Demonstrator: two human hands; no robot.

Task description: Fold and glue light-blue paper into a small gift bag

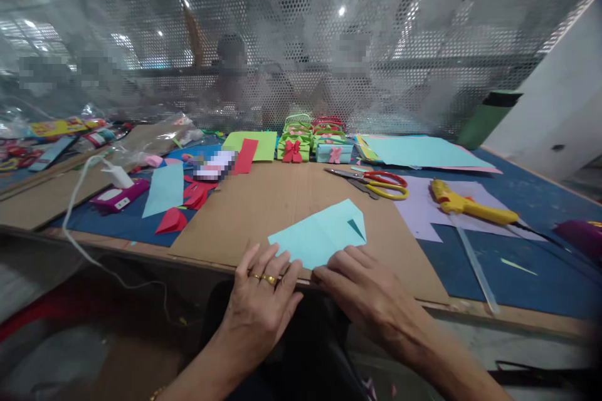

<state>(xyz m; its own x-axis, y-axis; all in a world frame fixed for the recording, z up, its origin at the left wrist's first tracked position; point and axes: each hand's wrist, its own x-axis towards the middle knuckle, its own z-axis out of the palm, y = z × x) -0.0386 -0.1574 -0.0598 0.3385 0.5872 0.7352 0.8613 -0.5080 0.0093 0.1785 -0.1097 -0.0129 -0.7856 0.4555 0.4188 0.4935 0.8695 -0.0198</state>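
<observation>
A light blue sheet of paper (pixel 320 232), folded along some edges, lies on a brown cardboard sheet (pixel 282 194) at the table's front. A small dark slit shows near its right end, where a flap overlaps. My left hand (pixel 268 294), with rings on its fingers, rests at the paper's lower left edge, fingers spread and outstretched. At the lower right edge, my right hand (pixel 362 282) has its fingers curled together and pressed on the paper. Its thumb tip is at the paper's near edge. Beyond the paper lie scissors (pixel 388 185) with red and yellow handles.
A yellow glue gun (pixel 470 203) with a cord rests on purple paper (pixel 416 207) at right. Small paper bags with bows (pixel 294 149) stand at the back. Blue paper sheets (pixel 427 151) are stacked behind. At left are red paper pieces (pixel 172 221) and a white cable (pixel 70 225).
</observation>
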